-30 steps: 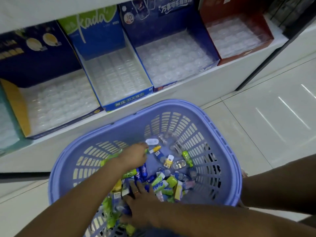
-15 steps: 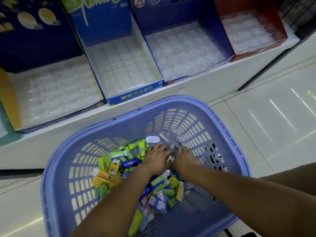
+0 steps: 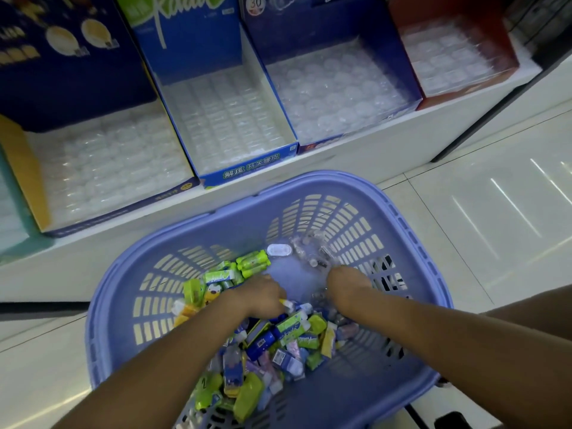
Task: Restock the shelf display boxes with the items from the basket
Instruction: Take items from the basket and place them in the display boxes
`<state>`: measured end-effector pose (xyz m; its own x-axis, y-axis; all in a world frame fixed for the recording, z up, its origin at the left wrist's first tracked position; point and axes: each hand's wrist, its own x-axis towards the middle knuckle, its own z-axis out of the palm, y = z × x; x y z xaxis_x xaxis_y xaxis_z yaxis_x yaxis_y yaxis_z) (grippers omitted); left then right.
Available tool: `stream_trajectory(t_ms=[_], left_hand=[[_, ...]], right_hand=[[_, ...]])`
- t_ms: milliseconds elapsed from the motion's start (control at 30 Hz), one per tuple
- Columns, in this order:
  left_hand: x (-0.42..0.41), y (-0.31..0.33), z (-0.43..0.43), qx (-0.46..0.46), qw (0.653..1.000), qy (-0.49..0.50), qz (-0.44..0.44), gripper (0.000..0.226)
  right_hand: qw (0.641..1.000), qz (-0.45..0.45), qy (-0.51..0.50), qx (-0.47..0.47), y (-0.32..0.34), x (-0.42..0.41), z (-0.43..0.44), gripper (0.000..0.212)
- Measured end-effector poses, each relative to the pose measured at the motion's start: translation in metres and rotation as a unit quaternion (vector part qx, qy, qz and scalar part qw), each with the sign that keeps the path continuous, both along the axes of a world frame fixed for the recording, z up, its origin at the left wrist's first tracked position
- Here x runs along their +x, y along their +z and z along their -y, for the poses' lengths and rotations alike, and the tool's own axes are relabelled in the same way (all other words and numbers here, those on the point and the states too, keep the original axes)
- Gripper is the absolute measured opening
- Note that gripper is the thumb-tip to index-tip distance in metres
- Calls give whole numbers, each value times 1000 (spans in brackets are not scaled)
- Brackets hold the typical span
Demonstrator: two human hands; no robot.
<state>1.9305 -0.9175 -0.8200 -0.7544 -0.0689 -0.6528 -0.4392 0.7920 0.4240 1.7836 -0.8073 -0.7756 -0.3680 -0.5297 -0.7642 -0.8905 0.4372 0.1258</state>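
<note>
Slotted plastic basket [image 3: 309, 184], glossy boxy packets [image 3: 294, 330], left hand [image 3: 260, 294], right hand [image 3: 349, 287] inside

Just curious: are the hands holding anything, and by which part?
Seemingly the left hand pinches a small yellow-white item by one end; right hand: fingers hidden, cannot tell.

A low white shelf [image 3: 356, 162] runs along the far side, and its white front goes down to the pale tiled floor [image 3: 495, 227]. On the shelf, five open display boxes stand close side by side. At the left edge is a teal box [image 3: 6, 212], only partly seen. Next come a dark blue box with a yellow side [image 3: 77, 88], a blue and green box [image 3: 250, 170], a second dark blue box [image 3: 309, 32], and a red box [image 3: 433, 23] near the right end.
</note>
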Motion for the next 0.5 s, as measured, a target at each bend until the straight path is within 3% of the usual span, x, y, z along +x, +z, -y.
stream_trajectory(t_ms=[100, 200, 300, 367, 500], left_hand=[[8, 14, -1, 71, 995, 68, 27, 40], [5, 23, 0, 65, 992, 96, 43, 49], [-1, 22, -4, 0, 997, 79, -2, 38], [-5, 17, -2, -79, 991, 86, -61, 25], [-6, 4, 15, -178, 974, 87, -112, 54]], right_hand=[[989, 119, -40, -77, -2, 10, -3, 21], [986, 159, -22, -37, -7, 20, -10, 18], [992, 122, -17, -35, -9, 25, -14, 37], [993, 110, -36, -34, -9, 29, -18, 38], [990, 118, -78, -19, -19, 35, -28, 31]])
